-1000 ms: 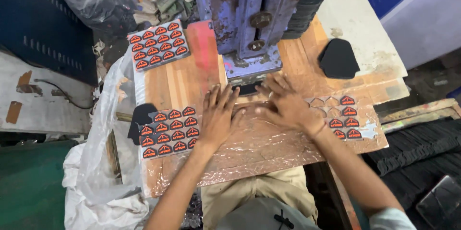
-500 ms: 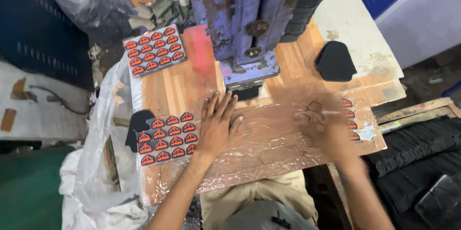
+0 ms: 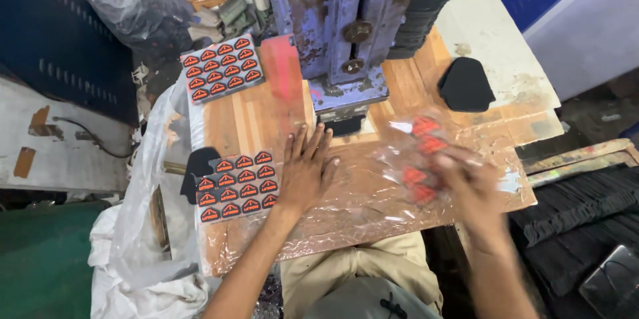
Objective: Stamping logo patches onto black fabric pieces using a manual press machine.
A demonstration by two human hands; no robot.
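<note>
Left fingers (image 3: 307, 148): spread wide and pressed flat on the clear plastic film (image 3: 373, 192), holding nothing. Right hand (image 3: 469, 182): motion-blurred; we judge it lifts a strip of film with orange-and-black patches (image 3: 421, 159), though we cannot tell how its fingers close. Film: lies across the wooden surface (image 3: 246, 119), in front of the blue press (image 3: 343, 32). Patch sheet (image 3: 238, 186): just left of the left hand, patches intact. Second patch sheet (image 3: 221, 68): farther back, untouched. Progress, as we judge it: one strip in hand, two sheets remaining. Black cut piece (image 3: 464, 86): beyond the right hand. Unclear: the press's working face, hidden in shadow; patch count in the blurred strip.
</note>
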